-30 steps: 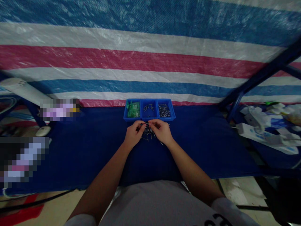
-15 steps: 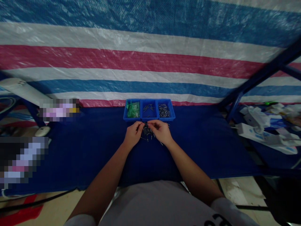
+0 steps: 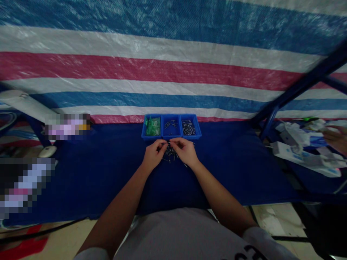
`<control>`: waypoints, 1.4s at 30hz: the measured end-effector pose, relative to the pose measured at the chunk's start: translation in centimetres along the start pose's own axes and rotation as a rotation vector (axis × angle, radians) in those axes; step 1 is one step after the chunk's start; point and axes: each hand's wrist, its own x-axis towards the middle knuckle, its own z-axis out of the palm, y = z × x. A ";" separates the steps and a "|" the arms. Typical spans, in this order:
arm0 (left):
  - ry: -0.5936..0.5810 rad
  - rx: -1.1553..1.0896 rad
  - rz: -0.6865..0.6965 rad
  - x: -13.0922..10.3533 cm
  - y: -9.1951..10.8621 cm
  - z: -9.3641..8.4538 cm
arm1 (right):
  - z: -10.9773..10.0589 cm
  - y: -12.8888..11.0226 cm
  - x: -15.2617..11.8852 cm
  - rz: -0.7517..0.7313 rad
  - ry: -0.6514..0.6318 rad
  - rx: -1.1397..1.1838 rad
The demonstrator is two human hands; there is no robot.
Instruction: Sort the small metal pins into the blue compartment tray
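Note:
My left hand (image 3: 155, 152) and my right hand (image 3: 184, 150) meet just in front of a blue three-compartment bin (image 3: 171, 137). Thumb and fingers of both are pinched around a thin metal pin (image 3: 168, 143), too small to make out fully. Beneath and between them lies a loose pile of dark metal pins (image 3: 170, 156), partly covered by my fingers. Green pieces (image 3: 153, 126) fill the left compartment. A few slim pins (image 3: 171, 124) lie in the middle one, and many short metal pieces (image 3: 189, 127) in the right one.
A dark blue cloth (image 3: 230, 166) covers the table. Behind it hangs a striped tarp (image 3: 173, 68). At right are a white power strip (image 3: 305, 159), a blue metal frame (image 3: 271, 115) and another person's hand (image 3: 336, 139). A white tubular object (image 3: 27, 104) stands at left.
Another person's hand has come into view at the far right. My hands keep nearly the same place, and the thin pin between their fingertips shows more clearly.

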 end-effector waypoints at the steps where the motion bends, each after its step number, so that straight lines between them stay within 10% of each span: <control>1: -0.003 0.004 -0.001 0.0 0.0 0.0 | 0.0 0.1 0.0 0.000 0.001 0.001; 42: -0.042 -0.002 0.001 0.1 0.5 -0.3 | 0.1 -0.3 0.0 0.007 -0.017 -0.001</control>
